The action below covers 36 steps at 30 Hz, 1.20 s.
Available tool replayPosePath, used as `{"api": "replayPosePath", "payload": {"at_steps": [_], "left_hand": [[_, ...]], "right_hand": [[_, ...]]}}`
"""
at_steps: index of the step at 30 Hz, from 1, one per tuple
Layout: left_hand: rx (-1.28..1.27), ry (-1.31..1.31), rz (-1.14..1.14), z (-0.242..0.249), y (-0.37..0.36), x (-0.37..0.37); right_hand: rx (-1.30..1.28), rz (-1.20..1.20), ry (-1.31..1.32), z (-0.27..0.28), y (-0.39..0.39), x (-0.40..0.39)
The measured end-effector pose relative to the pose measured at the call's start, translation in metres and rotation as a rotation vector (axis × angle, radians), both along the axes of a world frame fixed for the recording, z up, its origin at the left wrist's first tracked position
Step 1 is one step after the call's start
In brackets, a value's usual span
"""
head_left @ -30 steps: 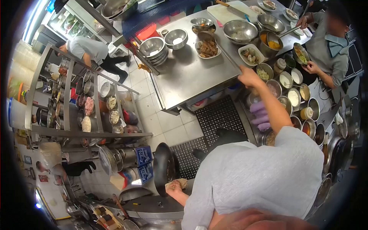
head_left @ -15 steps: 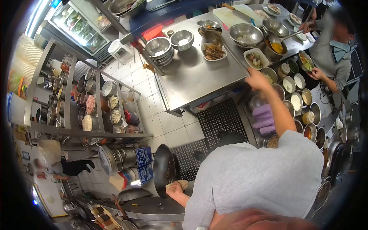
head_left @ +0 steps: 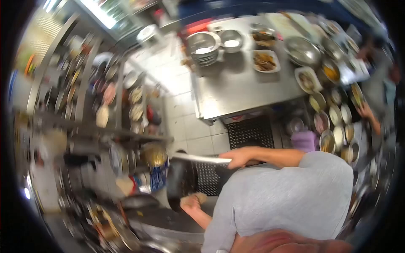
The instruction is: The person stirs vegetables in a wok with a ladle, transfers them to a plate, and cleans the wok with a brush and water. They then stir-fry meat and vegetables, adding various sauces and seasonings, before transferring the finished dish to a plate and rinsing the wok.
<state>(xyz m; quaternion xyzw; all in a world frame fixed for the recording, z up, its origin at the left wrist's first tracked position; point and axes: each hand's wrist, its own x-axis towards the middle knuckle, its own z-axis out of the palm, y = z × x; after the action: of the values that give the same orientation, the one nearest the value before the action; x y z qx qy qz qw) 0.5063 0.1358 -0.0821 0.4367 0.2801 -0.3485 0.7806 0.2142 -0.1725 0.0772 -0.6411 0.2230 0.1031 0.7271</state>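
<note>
My left hand (head_left: 192, 202) is closed around a folded cloth (head_left: 201, 197) at the rim of a black wok (head_left: 178, 183). In my right hand (head_left: 239, 157) is the end of a long metal utensil (head_left: 198, 159), which reaches left across the top of the wok. The utensil's far end is blurred, so its shape cannot be made out. What the wok holds is too dark to tell.
Ahead stands a steel table (head_left: 236, 90) with stacked steel bowls (head_left: 203, 48) and a white dish of food (head_left: 265, 61). Containers (head_left: 337, 137) line the right side. Another person's hand (head_left: 366, 110) is at the far right. A metal shelf rack (head_left: 101, 128) stands left.
My right hand has come back from the table's edge to near the wok, bringing the utensil. My left hand stays at the wok. The view has shifted and blurred.
</note>
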Motion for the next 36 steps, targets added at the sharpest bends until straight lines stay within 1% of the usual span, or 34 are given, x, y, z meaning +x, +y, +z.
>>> {"api": "replayPosePath", "payload": {"at_steps": [1, 2, 3, 5, 6, 7, 9, 10, 11, 12, 13, 14, 15, 16, 17, 18, 19, 20, 21, 23, 25, 26, 27, 28, 29, 31, 32, 33, 34, 35, 36], "left_hand": [[0.029, 0.061, 0.167, 0.012, -0.013, -0.006], [-0.197, -0.087, 0.139, 0.011, -0.009, -0.018], [0.031, 0.152, 0.375, 0.083, -0.048, -0.045], [-0.024, -0.083, 0.410, 0.086, -0.022, -0.079], [0.004, -0.090, 0.545, 0.135, -0.036, -0.105], [0.025, -0.083, 0.662, 0.182, -0.058, -0.133], [-0.156, -0.149, 0.671, 0.187, -0.028, -0.167], [-0.190, -0.226, 0.632, 0.201, -0.023, -0.187], [-0.186, -0.254, 0.736, 0.216, -0.017, -0.206], [-0.123, -0.322, 0.796, 0.232, -0.010, -0.226], [-0.049, -0.382, 0.861, 0.245, -0.010, -0.246], [-0.035, -0.399, 0.971, 0.260, -0.007, -0.267], [-0.002, -0.459, 1.022, 0.275, -0.006, -0.280], [0.035, -0.514, 1.064, 0.282, 0.000, -0.300], [0.040, -0.530, 1.154, 0.280, 0.012, -0.320], [0.032, -0.576, 1.198, 0.278, 0.026, -0.339], [0.026, -0.615, 1.229, 0.276, 0.037, -0.358], [0.094, -0.583, 1.318, 0.280, 0.040, -0.371], [0.084, -0.586, 1.354, 0.279, 0.052, -0.389], [0.140, -0.578, 1.555, 0.276, 0.073, -0.421], [0.201, -0.555, 1.689, 0.260, 0.101, -0.447], [0.195, -0.559, 1.706, 0.251, 0.116, -0.457], [0.206, -0.517, 1.803, 0.241, 0.131, -0.468], [0.210, -0.468, 1.897, 0.228, 0.146, -0.476], [0.188, -0.460, 1.906, 0.212, 0.163, -0.487], [0.034, -0.433, 1.958, 0.177, 0.188, -0.511], [0.148, -0.523, 1.967, 0.173, 0.185, -0.513], [0.120, -0.540, 1.972, 0.162, 0.190, -0.517], [0.098, -0.541, 1.986, 0.152, 0.195, -0.522], [0.076, -0.300, 2.163, 0.163, 0.197, -0.505], [0.063, -0.378, 2.114, 0.134, 0.210, -0.514]], "right_hand": [[-0.459, 0.165, -0.288, -0.035, 0.012, 0.025], [-0.519, 0.408, -0.103, -0.017, 0.016, 0.048], [-0.546, 0.552, -0.077, -0.012, 0.018, 0.066], [-0.561, 0.647, -0.168, -0.004, 0.005, 0.085], [-0.506, 0.646, -0.278, -0.003, 0.002, 0.088], [-0.504, 0.649, -0.329, 0.003, -0.001, 0.086], [-0.191, 0.622, -0.205, 0.048, -0.009, 0.083], [-0.041, 0.599, -0.185, 0.066, -0.010, 0.081], [0.109, 0.576, -0.155, 0.076, -0.006, 0.082], [0.233, 0.573, -0.156, 0.075, -0.001, 0.083], [0.335, 0.564, -0.183, 0.068, -0.004, 0.085], [0.477, 0.567, -0.231, 0.068, -0.002, 0.083], [0.617, 0.566, -0.269, 0.069, -0.001, 0.086], [0.695, 0.580, -0.264, 0.068, 0.005, 0.086], [0.769, 0.582, -0.258, 0.066, 0.010, 0.088], [0.738, 0.591, -0.273, 0.064, 0.017, 0.090], [0.739, 0.652, -0.261, 0.061, 0.022, 0.092], [0.749, 0.621, -0.210, 0.058, 0.022, 0.099], [0.744, 0.582, -0.172, 0.055, 0.027, 0.100], [0.733, 0.595, -0.151, 0.046, 0.033, 0.102], [0.686, 0.623, -0.090, 0.041, 0.041, 0.106], [0.678, 0.649, -0.079, 0.034, 0.047, 0.112], [0.669, 0.665, -0.079, 0.039, 0.060, 0.119], [0.536, 0.726, -0.122, 0.048, 0.075, 0.128], [0.397, 0.778, -0.168, 0.059, 0.091, 0.137], [0.191, 0.940, -0.367, 0.083, 0.140, 0.157], [0.174, 1.012, -0.403, 0.091, 0.171, 0.166], [0.109, 1.119, -0.482, 0.104, 0.206, 0.168], [0.008, 1.192, -0.542, 0.114, 0.242, 0.162], [-0.091, 1.268, -0.516, 0.132, 0.281, 0.144], [-0.118, 1.346, -0.499, 0.128, 0.314, 0.119]]}}
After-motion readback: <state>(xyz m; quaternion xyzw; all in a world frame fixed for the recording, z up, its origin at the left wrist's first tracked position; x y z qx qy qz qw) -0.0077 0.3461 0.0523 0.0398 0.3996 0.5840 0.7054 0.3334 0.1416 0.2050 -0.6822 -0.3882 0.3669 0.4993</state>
